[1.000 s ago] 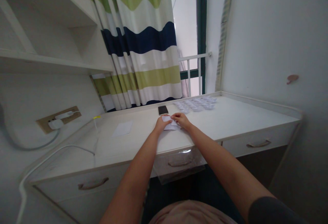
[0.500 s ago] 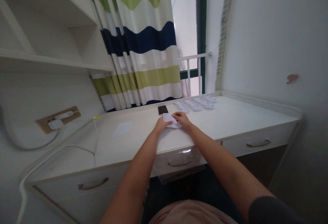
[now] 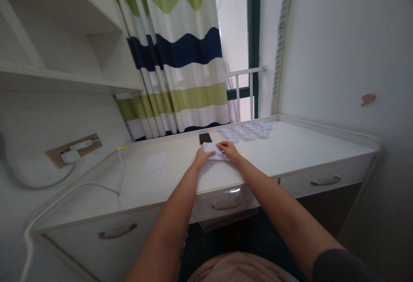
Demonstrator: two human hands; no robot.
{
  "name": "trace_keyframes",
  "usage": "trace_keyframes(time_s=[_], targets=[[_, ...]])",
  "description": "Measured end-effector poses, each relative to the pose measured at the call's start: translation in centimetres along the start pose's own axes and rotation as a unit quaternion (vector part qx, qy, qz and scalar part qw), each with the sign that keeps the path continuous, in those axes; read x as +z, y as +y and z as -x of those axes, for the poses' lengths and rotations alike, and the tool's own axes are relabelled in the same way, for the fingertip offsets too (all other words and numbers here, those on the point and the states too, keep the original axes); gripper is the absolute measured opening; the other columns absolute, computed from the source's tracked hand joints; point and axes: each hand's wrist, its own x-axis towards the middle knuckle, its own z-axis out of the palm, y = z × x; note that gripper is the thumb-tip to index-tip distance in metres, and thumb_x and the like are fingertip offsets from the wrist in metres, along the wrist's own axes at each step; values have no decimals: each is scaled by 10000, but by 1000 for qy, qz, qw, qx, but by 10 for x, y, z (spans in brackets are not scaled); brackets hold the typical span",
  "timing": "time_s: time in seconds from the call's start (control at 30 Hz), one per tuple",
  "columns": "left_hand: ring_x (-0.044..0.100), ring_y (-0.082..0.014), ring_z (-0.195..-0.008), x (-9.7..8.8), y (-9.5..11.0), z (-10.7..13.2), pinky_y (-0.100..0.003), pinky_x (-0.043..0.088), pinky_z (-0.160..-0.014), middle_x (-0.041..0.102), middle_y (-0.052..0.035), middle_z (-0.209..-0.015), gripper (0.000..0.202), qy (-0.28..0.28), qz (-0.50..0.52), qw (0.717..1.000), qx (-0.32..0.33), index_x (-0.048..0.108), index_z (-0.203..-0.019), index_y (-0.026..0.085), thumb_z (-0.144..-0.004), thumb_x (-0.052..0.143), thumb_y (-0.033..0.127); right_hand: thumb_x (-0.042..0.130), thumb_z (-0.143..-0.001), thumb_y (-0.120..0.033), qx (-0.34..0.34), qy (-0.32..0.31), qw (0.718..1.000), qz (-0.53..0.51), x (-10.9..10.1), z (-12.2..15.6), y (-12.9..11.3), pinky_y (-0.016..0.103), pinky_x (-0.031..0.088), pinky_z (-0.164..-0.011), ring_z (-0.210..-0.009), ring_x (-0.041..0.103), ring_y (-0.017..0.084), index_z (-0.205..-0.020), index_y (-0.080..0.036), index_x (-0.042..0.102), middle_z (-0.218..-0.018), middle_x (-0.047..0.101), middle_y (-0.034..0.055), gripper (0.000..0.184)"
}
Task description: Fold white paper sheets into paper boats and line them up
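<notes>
Okay, a white wall [image 3: 338, 58] is closing off the right side and a white desk [image 3: 309, 148] is running under a striped curtain [image 3: 190, 75], white shelves [image 3: 97, 62] overhanging its left end. Clear plastic [image 3: 222, 221] is hanging below the front edge. Folded paper pieces [image 3: 247, 131] are sitting near the back edge, right of middle; a loose sheet [image 3: 155, 161] is lying toward the back-left corner. Around the desk's middle, the left hand [image 3: 201, 156] is gripping a folded paper [image 3: 209, 147] between thumb and fingers; the right hand [image 3: 229, 149] is pinching its right side, fingertips together. A dark phone [image 3: 205, 138] is lying just beyond, toward the back edge.
</notes>
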Motion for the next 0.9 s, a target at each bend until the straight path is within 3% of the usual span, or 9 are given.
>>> trace_keyframes(time_s=[0.2, 0.43, 0.9], targets=[[609, -210, -821, 0, -2, -3, -302, 466, -738, 674, -83, -880, 383, 10, 18, 1000, -11, 639, -857, 115, -487, 726, 160, 592, -586, -466, -15, 11, 998, 64, -1, 0, 1, 239, 290, -489, -505, 401, 97, -581, -127, 599, -502, 504, -4, 339], [611, -202, -791, -2, -9, -7, -290, 474, -690, 673, -78, -882, 435, 30, 50, 998, -27, 632, -897, 117, -481, 729, 198, 575, -593, -519, -5, -3, 997, 72, -2, 2, -4, 246, 260, -466, -465, 354, 87, -511, -142, 562, -450, 426, -21, 386], [610, -199, -771, -3, -9, -7, -282, 470, -640, 662, -84, -896, 435, 59, 77, 994, -50, 617, -910, 131, -495, 709, 226, 578, -616, -466, 5, -9, 997, 77, -2, 3, -6, 239, 272, -456, -429, 367, 83, -505, -140, 569, -405, 437, -27, 344]])
